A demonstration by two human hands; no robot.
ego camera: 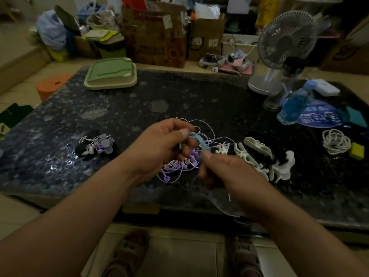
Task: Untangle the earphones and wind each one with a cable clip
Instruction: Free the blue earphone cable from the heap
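Observation:
My left hand (159,148) and my right hand (223,172) are raised over the dark stone table (60,124), both pinching a light blue earphone cable (200,141) that arcs between them. Its loose end trails down below my right wrist. Under the hands lies a tangle of purple and white earphones (179,168), with thin white loops reaching back right. Several white fishbone cable clips (253,154) lie to the right of the tangle. A bundle of wound earphones (95,145), black, white and purple, sits on the left.
A coiled white cable (336,141) and a yellow block (357,150) lie far right. A blue water bottle (295,104), a desk fan (287,43) and a white box stand at back right. A green lidded container (110,75) sits at back left.

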